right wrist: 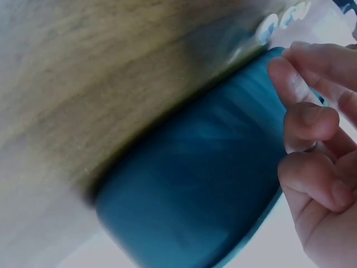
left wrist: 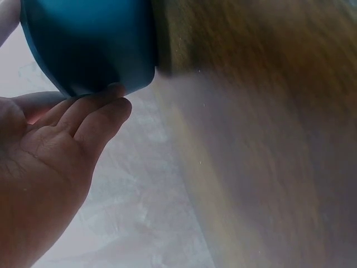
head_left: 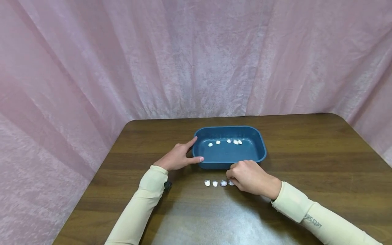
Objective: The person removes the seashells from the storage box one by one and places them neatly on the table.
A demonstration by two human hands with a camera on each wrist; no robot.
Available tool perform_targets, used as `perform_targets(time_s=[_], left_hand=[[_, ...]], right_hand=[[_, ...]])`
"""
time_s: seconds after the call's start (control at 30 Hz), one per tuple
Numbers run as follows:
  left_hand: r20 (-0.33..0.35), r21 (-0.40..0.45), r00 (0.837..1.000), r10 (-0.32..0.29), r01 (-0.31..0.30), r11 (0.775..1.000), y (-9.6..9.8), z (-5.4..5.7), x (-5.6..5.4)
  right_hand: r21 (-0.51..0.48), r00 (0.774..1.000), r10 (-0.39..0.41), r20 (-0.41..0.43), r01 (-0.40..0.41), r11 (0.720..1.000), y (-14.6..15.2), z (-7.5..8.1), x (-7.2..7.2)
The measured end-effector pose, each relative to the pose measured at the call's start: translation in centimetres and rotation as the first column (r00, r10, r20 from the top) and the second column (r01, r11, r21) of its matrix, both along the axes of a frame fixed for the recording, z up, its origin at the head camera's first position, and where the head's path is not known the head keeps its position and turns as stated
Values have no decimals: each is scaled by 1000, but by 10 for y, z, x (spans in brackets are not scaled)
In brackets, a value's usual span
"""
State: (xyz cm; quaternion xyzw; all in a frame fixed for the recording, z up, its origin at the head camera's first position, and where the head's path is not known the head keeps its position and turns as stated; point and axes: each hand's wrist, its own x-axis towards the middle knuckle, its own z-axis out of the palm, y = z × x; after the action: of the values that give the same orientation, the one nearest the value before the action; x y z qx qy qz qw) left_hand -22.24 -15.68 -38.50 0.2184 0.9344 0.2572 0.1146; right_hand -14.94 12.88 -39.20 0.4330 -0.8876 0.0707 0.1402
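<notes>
A blue plastic basin rests on the table, with several small white seashells scattered in its far half. My left hand steadies its left end, thumb across the front corner of the rim. In the left wrist view, its fingers lie nearly straight against the outer wall. In front of the basin, small white and purplish shells form a short row. My right hand is at the row's right end, thumb and fingers curled in a pinch at a purplish shell that they partly hide.
The brown wooden table has rounded far corners. A pink velvet curtain hangs right behind its far edge. A dark band shows at the left sleeve's cuff. The right forearm crosses the table's front right.
</notes>
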Motion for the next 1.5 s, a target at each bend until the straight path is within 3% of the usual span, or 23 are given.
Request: perform_targets(time_s=[0.23,0.5,0.83,1.03,1.27,1.5], left_hand=[[7,10,1000,9,-9,1000,0,-1,-1],[9,-2,1000,20,-20,1000,0,-2,-1],[1,8,1000,12,-12,1000,-1,-4,-1],[-1,9,1000,3,-3,1000,-1,-5,-1],[6,13,1000,7,-7,1000,0,-5,0],[13,16,1000,11,-11,1000,0,-4,-1]], right_hand=[[-14,998,64,22,-64,998,-1,11,-2],[-27,969,168,181,-166,986,0,30,-7],[0,954,151,258,-156,988,-3,57,-23],[-1,932,159,326,-168,986,-6,69,-42],[24,895,111,431,-134,991,-8,79,-76],[93,904,33,427,-80,992,-13,86,-108]])
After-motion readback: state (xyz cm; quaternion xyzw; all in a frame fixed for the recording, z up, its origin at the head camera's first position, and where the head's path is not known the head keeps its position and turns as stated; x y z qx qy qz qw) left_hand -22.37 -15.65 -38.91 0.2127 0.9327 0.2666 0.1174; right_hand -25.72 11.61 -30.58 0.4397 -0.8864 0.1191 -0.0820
